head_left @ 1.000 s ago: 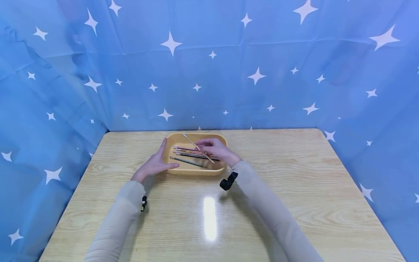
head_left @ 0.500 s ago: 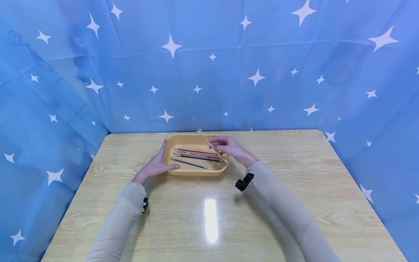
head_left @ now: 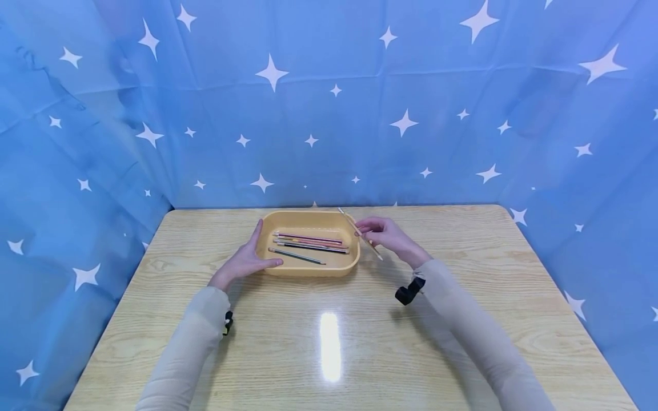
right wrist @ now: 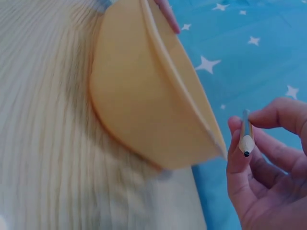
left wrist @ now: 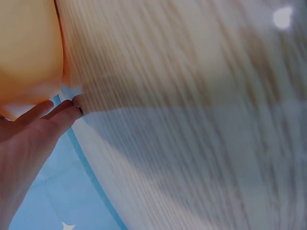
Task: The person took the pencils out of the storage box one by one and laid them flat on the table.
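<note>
In the head view a yellow oval basket (head_left: 308,273) stands near the table's far edge. Several pencils (head_left: 308,244) lie in it, most in a bunch, and one dark pencil (head_left: 296,256) lies apart in front. My left hand (head_left: 244,260) rests against the basket's left end, thumb and fingers spread wide; the left wrist view shows fairly straight fingers (left wrist: 62,115) at the basket's wall. My right hand (head_left: 386,235) pinches a light wooden pencil (head_left: 367,242) just beyond the right rim. In the right wrist view its sharpened dark tip (right wrist: 246,149) points at the camera.
The wood-grain table (head_left: 267,342) reaches toward me, with a bright light reflection (head_left: 330,347) in front of the basket. A blue curtain (head_left: 329,114) with white stars hangs behind the table and at both sides.
My right hand has carried the pinched pencil rightward, from above the basket to outside its right rim. The left hand has stayed at the basket's left end.
</note>
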Motion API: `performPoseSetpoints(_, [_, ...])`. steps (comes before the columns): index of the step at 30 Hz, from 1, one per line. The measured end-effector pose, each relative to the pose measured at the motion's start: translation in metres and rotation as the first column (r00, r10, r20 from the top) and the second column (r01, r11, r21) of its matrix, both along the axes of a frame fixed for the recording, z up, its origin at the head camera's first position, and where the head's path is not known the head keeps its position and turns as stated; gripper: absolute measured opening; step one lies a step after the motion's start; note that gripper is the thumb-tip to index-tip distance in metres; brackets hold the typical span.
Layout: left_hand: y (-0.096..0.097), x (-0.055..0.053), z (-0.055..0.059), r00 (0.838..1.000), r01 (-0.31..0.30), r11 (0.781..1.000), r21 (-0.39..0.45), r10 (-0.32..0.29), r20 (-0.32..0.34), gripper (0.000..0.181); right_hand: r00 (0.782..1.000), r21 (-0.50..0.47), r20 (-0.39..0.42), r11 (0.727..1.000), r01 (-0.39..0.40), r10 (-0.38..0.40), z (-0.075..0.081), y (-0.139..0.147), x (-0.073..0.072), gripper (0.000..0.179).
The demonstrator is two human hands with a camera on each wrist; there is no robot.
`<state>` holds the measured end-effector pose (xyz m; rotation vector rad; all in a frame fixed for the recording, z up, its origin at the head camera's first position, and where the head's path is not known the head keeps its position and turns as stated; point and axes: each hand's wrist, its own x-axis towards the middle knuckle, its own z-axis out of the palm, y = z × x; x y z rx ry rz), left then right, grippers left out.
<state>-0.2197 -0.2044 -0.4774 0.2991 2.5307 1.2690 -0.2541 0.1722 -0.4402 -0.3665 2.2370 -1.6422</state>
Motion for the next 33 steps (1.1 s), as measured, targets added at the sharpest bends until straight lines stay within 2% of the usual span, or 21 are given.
performPoseSetpoints(5, [0.001,0.002,0.002,1.0,-0.003,1.0,-0.023,0.003,-0.004,0.122,1.0,0.012,0.001,0.999,0.031,-0.031,-0.008,0.02,0.003,0.04])
performPoseSetpoints(19, [0.002,0.003,0.003,1.0,-0.006,1.0,-0.018,0.006,0.002,0.122,0.988,0.071,0.047,0.987,0.142,-0.145,-0.033,0.068,0.021,0.039])
performPoseSetpoints(26, [0.001,0.003,0.002,1.0,-0.003,1.0,-0.016,0.003,-0.008,0.122,0.983,0.088,-0.006,0.979,0.185,-0.185,-0.048,0.084,0.028,0.038])
performPoseSetpoints(33, [0.001,0.001,0.001,1.0,-0.001,1.0,-0.016,0.0,-0.009,0.121,0.975,0.126,-0.042,0.967,0.221,-0.217,-0.054,0.095,0.036,0.038])
